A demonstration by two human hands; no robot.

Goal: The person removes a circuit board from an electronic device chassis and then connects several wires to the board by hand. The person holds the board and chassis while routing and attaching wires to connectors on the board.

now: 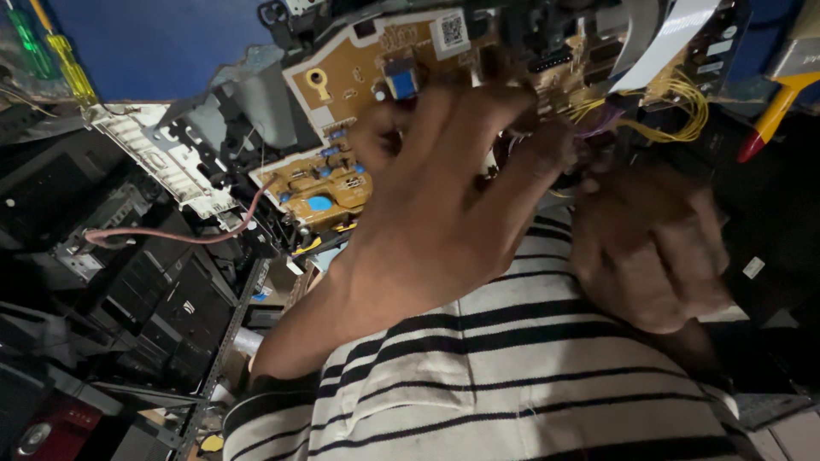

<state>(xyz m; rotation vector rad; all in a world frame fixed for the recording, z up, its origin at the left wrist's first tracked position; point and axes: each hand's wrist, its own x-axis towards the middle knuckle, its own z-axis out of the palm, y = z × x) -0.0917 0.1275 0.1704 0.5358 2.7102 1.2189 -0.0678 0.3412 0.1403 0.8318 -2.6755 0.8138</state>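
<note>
A tan circuit board [359, 60] with a blue part, yellow wires [683, 102] and purple wires [602, 119] stands at the top middle. My left hand [444, 205] reaches up from the lower left, its fingers spread against the board's lower edge; what the fingertips grip is hidden. My right hand [653, 248] is blurred, with fingers curled just below the purple wires. A second, smaller tan board [325, 188] with blue components sits left of my left hand. My striped shirt [512, 376] fills the bottom.
A white plastic frame piece [162, 158] and a pink cable [171, 235] lie at the left over dark machine parts [162, 316]. Yellow-handled screwdrivers [64, 60] rest at the top left, a red and yellow tool [773, 111] at the top right. White ribbon cables [666, 38] hang above.
</note>
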